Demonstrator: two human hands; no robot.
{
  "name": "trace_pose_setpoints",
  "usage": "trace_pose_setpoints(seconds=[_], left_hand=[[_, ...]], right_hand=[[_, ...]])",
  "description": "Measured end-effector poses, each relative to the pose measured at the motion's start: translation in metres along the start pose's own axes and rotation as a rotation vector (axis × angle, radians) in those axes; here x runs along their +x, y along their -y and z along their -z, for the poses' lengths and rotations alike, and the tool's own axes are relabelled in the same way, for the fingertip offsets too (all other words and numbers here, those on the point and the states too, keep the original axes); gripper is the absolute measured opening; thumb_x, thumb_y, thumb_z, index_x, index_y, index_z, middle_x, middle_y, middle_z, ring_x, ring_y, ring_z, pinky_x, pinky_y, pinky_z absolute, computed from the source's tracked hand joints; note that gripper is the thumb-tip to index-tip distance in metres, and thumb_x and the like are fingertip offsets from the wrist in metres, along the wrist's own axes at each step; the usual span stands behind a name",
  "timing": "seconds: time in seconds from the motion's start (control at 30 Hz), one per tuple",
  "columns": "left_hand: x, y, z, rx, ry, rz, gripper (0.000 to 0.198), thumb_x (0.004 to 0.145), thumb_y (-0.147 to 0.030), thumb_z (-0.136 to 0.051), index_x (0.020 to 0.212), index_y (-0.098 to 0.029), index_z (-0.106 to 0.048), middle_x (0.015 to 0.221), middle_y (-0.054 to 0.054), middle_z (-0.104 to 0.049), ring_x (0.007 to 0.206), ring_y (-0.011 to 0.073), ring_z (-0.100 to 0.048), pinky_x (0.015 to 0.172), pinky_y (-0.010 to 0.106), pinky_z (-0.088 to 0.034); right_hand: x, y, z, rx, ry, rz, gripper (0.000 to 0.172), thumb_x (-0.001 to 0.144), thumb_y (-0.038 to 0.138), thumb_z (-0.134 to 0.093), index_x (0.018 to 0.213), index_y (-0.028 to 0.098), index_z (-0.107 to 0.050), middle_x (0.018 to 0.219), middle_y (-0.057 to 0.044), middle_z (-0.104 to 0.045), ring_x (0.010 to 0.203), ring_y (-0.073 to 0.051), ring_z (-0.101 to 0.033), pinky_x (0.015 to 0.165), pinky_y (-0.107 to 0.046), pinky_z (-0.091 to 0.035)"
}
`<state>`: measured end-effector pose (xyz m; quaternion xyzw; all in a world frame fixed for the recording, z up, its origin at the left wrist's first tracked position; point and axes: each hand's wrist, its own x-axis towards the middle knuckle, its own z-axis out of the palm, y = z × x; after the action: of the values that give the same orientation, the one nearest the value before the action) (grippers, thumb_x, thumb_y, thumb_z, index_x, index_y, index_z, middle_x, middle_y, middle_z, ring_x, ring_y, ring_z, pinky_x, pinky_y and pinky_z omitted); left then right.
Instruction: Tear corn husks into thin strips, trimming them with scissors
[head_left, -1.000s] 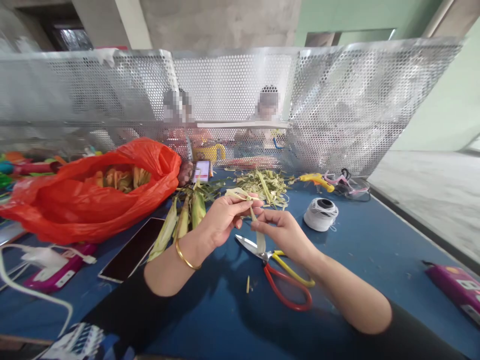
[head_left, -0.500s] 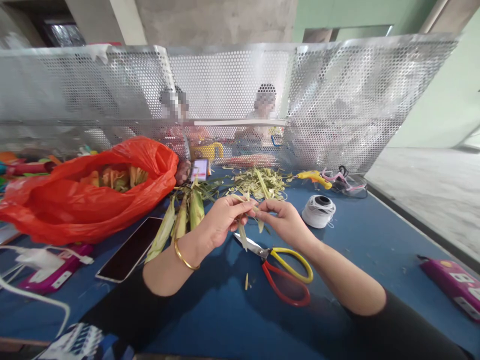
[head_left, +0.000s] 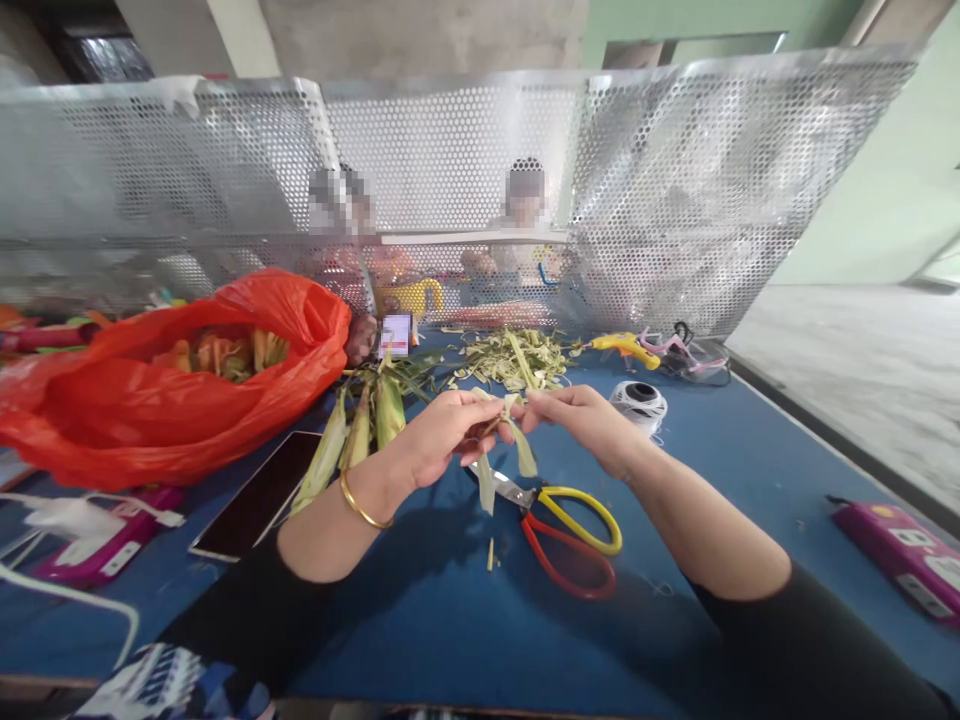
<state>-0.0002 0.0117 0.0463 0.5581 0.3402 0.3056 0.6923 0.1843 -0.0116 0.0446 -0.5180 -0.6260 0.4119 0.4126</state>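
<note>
Pale green corn husk strips [head_left: 523, 452] are held up between my two hands above the blue table. My left hand [head_left: 459, 425], with a gold bangle at its wrist, pinches them from the left. From the right, my right hand [head_left: 574, 415] has thumb and fingers closed at the crossing of the strips. Two husk ends hang below the fingers; the fingertips partly hide where the strips meet. Just beneath lie scissors [head_left: 559, 515] with one yellow and one red handle, blades slightly hidden by a hanging strip. Several ears of corn in husk [head_left: 358, 430] lie left of my hands.
A pile of husk shreds [head_left: 517, 358] lies behind my hands. At right are a string spool [head_left: 639, 405], a yellow glue gun [head_left: 624, 348] and a purple box [head_left: 900, 555]. At left sit a red plastic bag [head_left: 300, 310] and a phone [head_left: 259, 497]. A perforated metal screen [head_left: 457, 130] stands behind.
My right hand has shifted slightly up and right, its fingers now on the upper part of the husk strips. The right-hand strip hangs more visibly. My left hand keeps its pinch.
</note>
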Motion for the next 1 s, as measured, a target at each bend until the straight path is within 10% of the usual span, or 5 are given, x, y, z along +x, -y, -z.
trace_pose_setpoints(seconds=[0.4,0.67,0.83,1.0], left_hand=[[0.003,0.011,-0.005,0.132,0.006,0.055,0.020,0.069,-0.032,-0.070,0.070,-0.012,-0.070,0.053,-0.001,-0.054,0.039,0.0034,-0.033,0.038,0.019,-0.015],[0.003,0.013,-0.010,0.190,0.017,0.097,0.015,0.067,-0.027,-0.068,0.062,-0.013,-0.068,0.051,-0.001,-0.054,0.041,0.0036,-0.035,0.041,0.019,-0.017],[0.001,0.016,-0.016,0.206,0.022,0.091,0.019,0.067,-0.023,-0.070,0.052,-0.014,-0.061,0.048,0.000,-0.056,0.040,0.0043,-0.036,0.040,0.018,-0.020],[0.002,0.020,-0.016,0.203,0.039,0.072,0.013,0.068,-0.026,-0.071,0.064,-0.014,-0.071,0.050,0.002,-0.060,0.040,0.0053,-0.039,0.039,0.019,-0.021]], right_hand=[[0.001,-0.011,-0.030,0.198,-0.115,-0.033,0.040,0.066,0.054,-0.067,0.052,0.020,-0.050,0.051,0.002,-0.052,0.056,-0.011,-0.045,0.061,-0.028,-0.038],[-0.007,-0.003,-0.023,-0.542,-0.457,0.366,0.021,0.080,0.035,-0.060,0.065,0.021,-0.058,0.076,-0.004,-0.063,0.079,-0.019,-0.056,0.082,-0.036,-0.039],[-0.007,-0.004,-0.033,-0.189,-0.130,0.141,0.023,0.078,0.037,-0.060,0.065,0.020,-0.064,0.062,-0.002,-0.063,0.060,-0.015,-0.057,0.060,-0.029,-0.042],[-0.006,-0.010,-0.040,0.214,-0.170,-0.001,0.027,0.069,0.044,-0.068,0.065,0.018,-0.061,0.049,0.004,-0.054,0.041,-0.010,-0.045,0.041,-0.024,-0.033]])
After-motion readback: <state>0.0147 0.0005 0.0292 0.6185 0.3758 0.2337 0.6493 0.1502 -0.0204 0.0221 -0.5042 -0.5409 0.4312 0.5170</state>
